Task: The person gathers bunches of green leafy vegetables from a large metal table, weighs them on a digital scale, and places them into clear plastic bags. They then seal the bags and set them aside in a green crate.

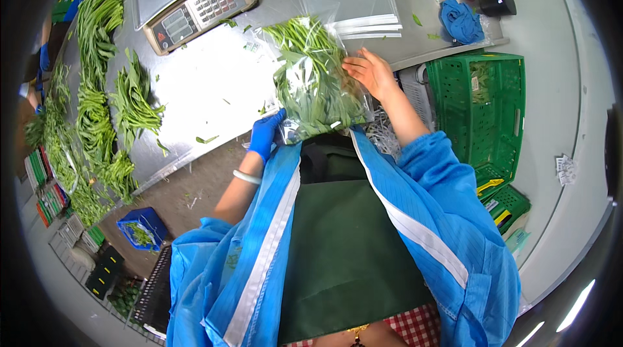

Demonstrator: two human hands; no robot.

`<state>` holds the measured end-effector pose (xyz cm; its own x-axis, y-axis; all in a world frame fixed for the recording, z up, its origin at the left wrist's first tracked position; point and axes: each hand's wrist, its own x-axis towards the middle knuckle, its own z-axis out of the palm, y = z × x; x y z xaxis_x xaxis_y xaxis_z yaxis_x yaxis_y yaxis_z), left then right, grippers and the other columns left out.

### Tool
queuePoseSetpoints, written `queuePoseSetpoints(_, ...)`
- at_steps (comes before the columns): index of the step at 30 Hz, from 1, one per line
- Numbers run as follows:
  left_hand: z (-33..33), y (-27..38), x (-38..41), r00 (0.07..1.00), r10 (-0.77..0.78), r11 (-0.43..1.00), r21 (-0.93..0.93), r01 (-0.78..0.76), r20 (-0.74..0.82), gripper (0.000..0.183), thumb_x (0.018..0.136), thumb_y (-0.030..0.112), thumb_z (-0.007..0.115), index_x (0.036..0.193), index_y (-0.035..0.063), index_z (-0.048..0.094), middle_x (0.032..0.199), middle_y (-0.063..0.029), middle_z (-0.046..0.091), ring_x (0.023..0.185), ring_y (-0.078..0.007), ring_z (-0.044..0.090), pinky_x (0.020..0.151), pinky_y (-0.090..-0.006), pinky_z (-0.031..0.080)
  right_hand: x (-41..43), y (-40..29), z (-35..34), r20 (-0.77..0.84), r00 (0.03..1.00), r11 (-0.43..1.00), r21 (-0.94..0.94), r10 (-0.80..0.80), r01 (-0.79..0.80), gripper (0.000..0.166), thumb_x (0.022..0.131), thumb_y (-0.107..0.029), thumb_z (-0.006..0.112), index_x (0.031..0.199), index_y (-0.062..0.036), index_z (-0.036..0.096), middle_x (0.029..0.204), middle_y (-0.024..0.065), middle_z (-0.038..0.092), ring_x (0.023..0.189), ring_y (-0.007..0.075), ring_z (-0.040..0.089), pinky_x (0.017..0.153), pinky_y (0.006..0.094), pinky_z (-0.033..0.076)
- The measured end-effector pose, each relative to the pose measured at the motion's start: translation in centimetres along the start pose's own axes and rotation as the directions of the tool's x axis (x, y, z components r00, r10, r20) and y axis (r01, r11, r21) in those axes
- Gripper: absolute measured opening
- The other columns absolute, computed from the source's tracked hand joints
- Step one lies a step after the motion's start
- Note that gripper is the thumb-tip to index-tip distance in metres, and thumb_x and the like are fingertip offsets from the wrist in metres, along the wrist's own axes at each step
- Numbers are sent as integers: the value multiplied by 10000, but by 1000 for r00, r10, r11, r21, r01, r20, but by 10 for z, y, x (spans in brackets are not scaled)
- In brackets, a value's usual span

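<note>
A clear plastic bag of leafy green vegetables (pixel 316 79) lies at the steel table's near edge, stems away from me and leaves towards my apron. My left hand (pixel 266 134), in a blue glove, grips the bag's lower left corner. My bare right hand (pixel 370 73) rests against the bag's right side, fingers slightly spread and pointing left. Flat clear bags with white strips (pixel 367 26) lie just beyond. A digital weighing scale (pixel 199 11) stands at the upper left. To its left lie a small loose bunch of greens (pixel 136 99) and long heaps of greens (pixel 97 55).
At right, green plastic crates (pixel 496 118) stand below the table edge near my right arm. A crumpled blue glove (pixel 460 20) and a black digital clock (pixel 496 3) sit at the far right. A blue bin (pixel 143 228) stands on the floor at left. Another person's gloved hand (pixel 44 57) shows far left.
</note>
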<state>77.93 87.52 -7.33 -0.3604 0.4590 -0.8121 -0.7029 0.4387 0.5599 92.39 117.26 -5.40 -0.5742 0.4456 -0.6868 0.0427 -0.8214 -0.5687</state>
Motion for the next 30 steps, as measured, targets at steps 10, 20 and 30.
queuePoseSetpoints(10,11,59,23,541,723,56,744,-666,430,553,678,-85,575,1211,61,596,1141,-204,620,1010,-384,597,879,-425,489,-83,31,1,878,465,-741,-388,-116,548,443,782,-186,598,1223,-152,583,1342,82,519,1251,298,466,1015,438,400)
queuePoseSetpoints(20,88,180,19,611,538,321,529,-786,581,484,898,147,625,1329,-9,471,1320,-162,529,1205,-289,516,1045,-409,408,-108,-164,38,541,464,207,-468,-702,859,477,689,44,624,1144,-98,640,1132,71,658,1063,221,610,878,350,516)
queuePoseSetpoints(30,394,154,-32,839,242,879,256,-403,488,316,962,124,535,1254,1,553,1122,-51,629,1005,-127,579,893,-267,444,-187,-128,-199,48,813,812,112,-580,573,615,872,-266,641,1391,-46,394,1354,123,495,1229,261,491,1016,399,416)
